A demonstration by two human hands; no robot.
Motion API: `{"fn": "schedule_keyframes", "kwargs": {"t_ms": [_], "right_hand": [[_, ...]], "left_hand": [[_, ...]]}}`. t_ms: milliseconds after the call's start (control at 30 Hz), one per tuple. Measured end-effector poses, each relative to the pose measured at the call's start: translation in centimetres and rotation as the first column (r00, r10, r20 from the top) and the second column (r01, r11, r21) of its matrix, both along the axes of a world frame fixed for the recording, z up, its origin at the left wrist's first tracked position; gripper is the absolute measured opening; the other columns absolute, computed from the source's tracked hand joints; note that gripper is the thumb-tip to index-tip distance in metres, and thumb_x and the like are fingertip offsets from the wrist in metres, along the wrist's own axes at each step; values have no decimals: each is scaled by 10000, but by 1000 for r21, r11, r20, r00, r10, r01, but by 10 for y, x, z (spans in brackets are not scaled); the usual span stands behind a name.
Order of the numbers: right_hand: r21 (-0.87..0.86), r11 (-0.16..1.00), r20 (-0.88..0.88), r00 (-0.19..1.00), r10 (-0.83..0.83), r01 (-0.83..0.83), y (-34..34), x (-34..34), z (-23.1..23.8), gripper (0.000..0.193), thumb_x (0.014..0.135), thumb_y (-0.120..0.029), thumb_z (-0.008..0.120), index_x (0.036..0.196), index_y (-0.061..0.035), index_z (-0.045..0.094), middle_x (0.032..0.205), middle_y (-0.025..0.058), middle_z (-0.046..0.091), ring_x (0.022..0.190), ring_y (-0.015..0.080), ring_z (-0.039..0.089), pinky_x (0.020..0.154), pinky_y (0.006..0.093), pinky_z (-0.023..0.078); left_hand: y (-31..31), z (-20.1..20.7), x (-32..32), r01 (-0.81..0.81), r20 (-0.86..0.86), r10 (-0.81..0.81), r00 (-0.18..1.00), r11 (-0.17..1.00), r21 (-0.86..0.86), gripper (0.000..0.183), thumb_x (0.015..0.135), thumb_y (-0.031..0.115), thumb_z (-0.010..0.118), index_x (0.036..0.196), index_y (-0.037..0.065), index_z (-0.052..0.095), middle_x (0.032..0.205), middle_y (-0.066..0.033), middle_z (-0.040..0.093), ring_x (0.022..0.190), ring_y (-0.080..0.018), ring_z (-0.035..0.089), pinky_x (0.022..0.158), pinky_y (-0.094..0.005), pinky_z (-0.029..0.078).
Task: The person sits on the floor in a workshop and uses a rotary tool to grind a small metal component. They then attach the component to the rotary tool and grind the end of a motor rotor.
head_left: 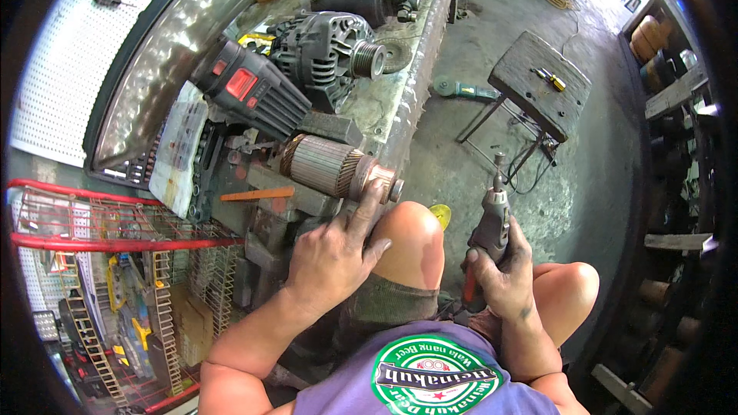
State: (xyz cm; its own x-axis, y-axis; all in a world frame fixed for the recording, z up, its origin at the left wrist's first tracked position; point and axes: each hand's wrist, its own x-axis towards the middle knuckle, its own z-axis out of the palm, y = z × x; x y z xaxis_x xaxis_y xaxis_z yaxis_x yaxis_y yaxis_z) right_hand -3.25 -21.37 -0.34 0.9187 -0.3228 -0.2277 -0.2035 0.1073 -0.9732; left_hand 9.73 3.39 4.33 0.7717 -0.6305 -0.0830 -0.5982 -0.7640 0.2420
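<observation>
A motor armature (323, 163) with copper windings lies on its side in a bench vise (269, 181) at the bench edge. My left hand (332, 252) reaches to it, index finger stretched out and its tip on the copper commutator (377, 180). The thumb stands apart and nothing is in that hand. In my right hand (501, 273) is a grey and red rotary tool (492, 227), held upright over my lap with its small tip (499, 160) pointing away from me. The tool's tip is well apart from the armature.
Beyond the armature, the bench holds a cordless tool (254, 84), an alternator (327, 50) and a dark cylindrical motor (361, 1). A stool (538, 81) with a screwdriver (550, 79) and an angle grinder (465, 91) stand on the right. A red-framed wire rack (131, 242) is at left.
</observation>
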Motion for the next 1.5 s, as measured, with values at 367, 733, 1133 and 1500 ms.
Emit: {"fn": "schedule_keyframes", "kwargs": {"t_ms": [367,733,1133,1500], "right_hand": [[88,995,49,998,39,-44,7,8,-6,543,1022,-141,687,1506,19,500,1028,15,653,862,98,610,770,277,536],[77,967,72,969,236,-241,11,5,-2,510,1082,-271,631,1482,29,535,1101,52,659,934,133,651,848,305,561],[282,892,172,934,315,-353,28,-10,-16,490,1098,-378,579,1389,16,604,1103,55,686,999,143,637,887,304,529],[469,771,322,896,305,-431,42,-26,-29,594,1100,-366,515,1551,21,500,1397,134,648,1268,205,599,1115,359,459]], "left_hand": [[-7,-17,-11,163,26,-161,987,972,-168,933,873,344,849,1674,189,397,1140,-144,748,864,-372,772,752,-475,650],[1,-9,0,-7,3,7,1000,987,-162,1093,866,365,860,1713,96,223,1083,-297,754,880,-496,755,771,-552,626],[-5,-27,-20,-353,-638,-341,690,611,-708,367,1027,98,762,1368,-4,673,1218,-57,714,1051,-152,721,918,-309,605],[-7,-48,-42,-505,-772,-439,460,585,-634,366,1007,107,790,1352,38,687,1244,-33,732,1130,-118,679,1021,-309,566]]}}
